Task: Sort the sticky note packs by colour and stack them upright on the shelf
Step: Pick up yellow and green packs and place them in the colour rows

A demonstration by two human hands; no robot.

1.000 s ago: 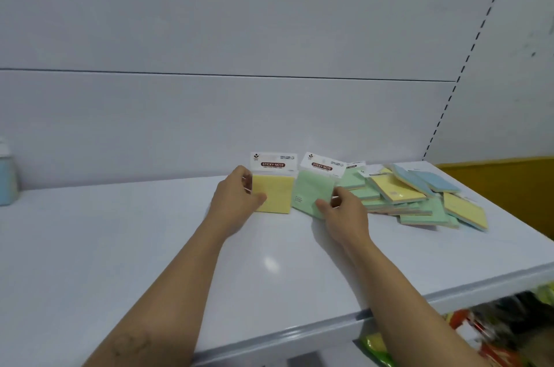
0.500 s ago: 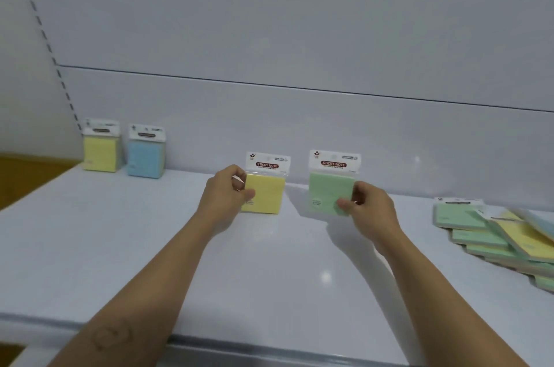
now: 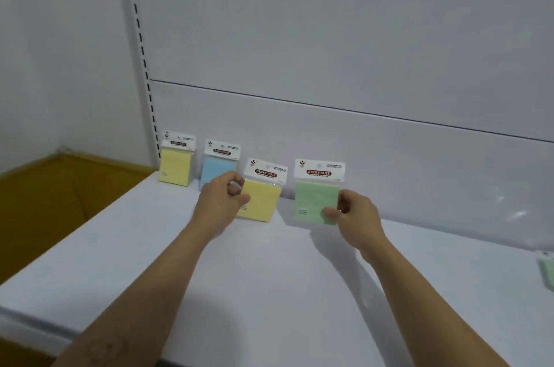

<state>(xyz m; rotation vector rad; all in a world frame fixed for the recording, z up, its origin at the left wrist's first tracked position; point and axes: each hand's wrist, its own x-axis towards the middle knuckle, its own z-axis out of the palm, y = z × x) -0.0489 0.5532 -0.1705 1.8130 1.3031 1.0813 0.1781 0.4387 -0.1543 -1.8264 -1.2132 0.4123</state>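
My left hand [image 3: 220, 204] grips the left edge of a yellow sticky note pack [image 3: 261, 198], held upright just above the white shelf [image 3: 269, 276]. My right hand [image 3: 353, 213] pinches the right edge of a green sticky note pack [image 3: 314, 201], also upright. At the back left of the shelf a yellow pack [image 3: 176, 163] and a blue pack [image 3: 217, 165] stand upright against the back wall; my left hand hides the blue pack's lower right corner. A corner of another green pack [image 3: 548, 270] shows at the far right edge.
A slotted upright post [image 3: 141, 51] runs up the back wall at the left. Left of the shelf lies a brown floor or ledge [image 3: 54, 201]. The shelf's front edge [image 3: 36, 321] runs along the lower left.
Both hands have carried the yellow and green packs leftward from the loose pile toward the standing packs. The view has swung left, so the pile is almost out of frame.
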